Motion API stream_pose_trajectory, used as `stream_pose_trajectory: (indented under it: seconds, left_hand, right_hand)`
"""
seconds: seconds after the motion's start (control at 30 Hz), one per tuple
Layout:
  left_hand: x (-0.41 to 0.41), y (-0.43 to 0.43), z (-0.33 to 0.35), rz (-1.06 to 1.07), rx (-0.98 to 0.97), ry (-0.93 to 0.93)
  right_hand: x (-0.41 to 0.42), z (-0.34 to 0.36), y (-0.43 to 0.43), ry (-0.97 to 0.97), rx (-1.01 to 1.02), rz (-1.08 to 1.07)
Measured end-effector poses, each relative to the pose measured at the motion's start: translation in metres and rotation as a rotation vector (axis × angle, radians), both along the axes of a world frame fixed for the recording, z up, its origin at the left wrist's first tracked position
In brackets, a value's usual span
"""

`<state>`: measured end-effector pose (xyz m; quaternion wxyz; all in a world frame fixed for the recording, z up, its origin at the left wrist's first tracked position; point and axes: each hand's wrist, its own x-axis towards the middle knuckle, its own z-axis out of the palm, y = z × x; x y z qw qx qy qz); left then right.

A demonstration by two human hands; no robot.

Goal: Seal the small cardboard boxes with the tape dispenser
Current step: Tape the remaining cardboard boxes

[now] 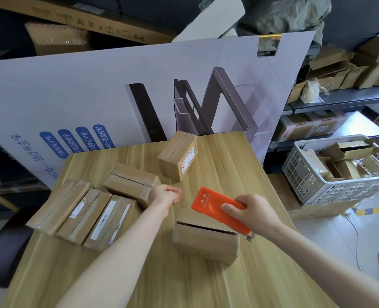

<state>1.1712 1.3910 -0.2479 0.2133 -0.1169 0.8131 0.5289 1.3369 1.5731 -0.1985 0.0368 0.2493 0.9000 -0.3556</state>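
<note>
Small brown cardboard boxes (84,214) lie on the pale wooden tabletop (206,285): three side by side at the left, others behind them. The nearest box (204,238) shows an untaped seam between its flaps. Just above it, the right hand (250,212) has its grip curled round an orange plastic tape dispenser (215,205). The left hand (165,194) has its grip pressed into an empty fist.

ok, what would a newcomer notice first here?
The orange tape dispenser, gripped in the right hand over a small box with a gaping top seam, right of centre. Then the row of small boxes lying on the left of the wooden table, and the big white printed cardboard sheet leaning behind it.
</note>
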Motion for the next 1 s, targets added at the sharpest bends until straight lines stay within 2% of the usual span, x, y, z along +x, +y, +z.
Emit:
stream_pose_trajectory:
  seconds: [0.43, 0.73, 1.0]
  left_hand:
    - [-0.003, -0.048, -0.037, 0.097, -0.018, -0.056]
    - [0.016, -0.055, -0.064, 0.132, -0.021, -0.04]
    - [0.02, -0.049, -0.079, 0.137, -0.067, -0.052]
  right_hand:
    - [0.033, -0.002, 0.021, -0.092, -0.17, 0.085]
    - [0.005, -0.026, 0.029, -0.302, 0.19, 0.157]
    - [-0.013, -0.045, 0.027, -0.383, 0.309, 0.19]
